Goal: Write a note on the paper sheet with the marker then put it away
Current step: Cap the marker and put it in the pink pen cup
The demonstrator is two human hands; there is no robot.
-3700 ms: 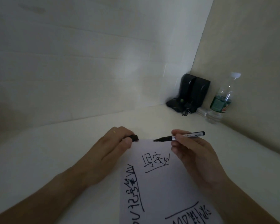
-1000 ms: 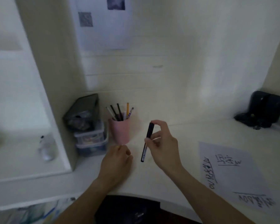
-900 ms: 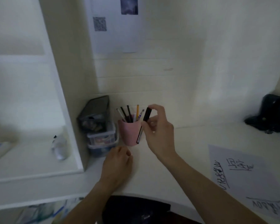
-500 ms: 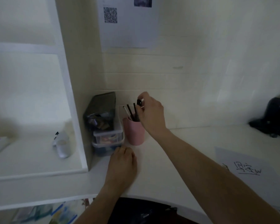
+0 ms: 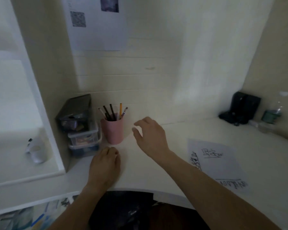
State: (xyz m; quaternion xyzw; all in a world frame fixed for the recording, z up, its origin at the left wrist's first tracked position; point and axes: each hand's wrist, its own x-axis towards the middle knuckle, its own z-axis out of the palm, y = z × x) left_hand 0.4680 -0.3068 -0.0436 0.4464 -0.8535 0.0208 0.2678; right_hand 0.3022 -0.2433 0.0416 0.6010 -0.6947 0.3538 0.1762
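A pink cup (image 5: 113, 132) stands on the white desk (image 5: 156, 173) and holds several pens and pencils; a black marker (image 5: 112, 112) sticks up among them. My right hand (image 5: 150, 136) hovers just right of the cup, empty, with its fingers spread. My left hand (image 5: 105, 165) rests on the desk in front of the cup, fingers curled under, nothing visible in it. The paper sheet (image 5: 218, 163) with black handwriting lies flat at the right of the desk.
Stacked clear plastic boxes with a dark box on top (image 5: 81, 125) stand left of the cup against a shelf wall. A black device (image 5: 241, 108) and a water bottle (image 5: 271, 115) sit in the far right corner. A printed sheet (image 5: 96, 22) hangs on the wall.
My right hand carried the capped marker to the pink cup, dropped it in and drew back to the right, empty. My left hand stayed on the desk.
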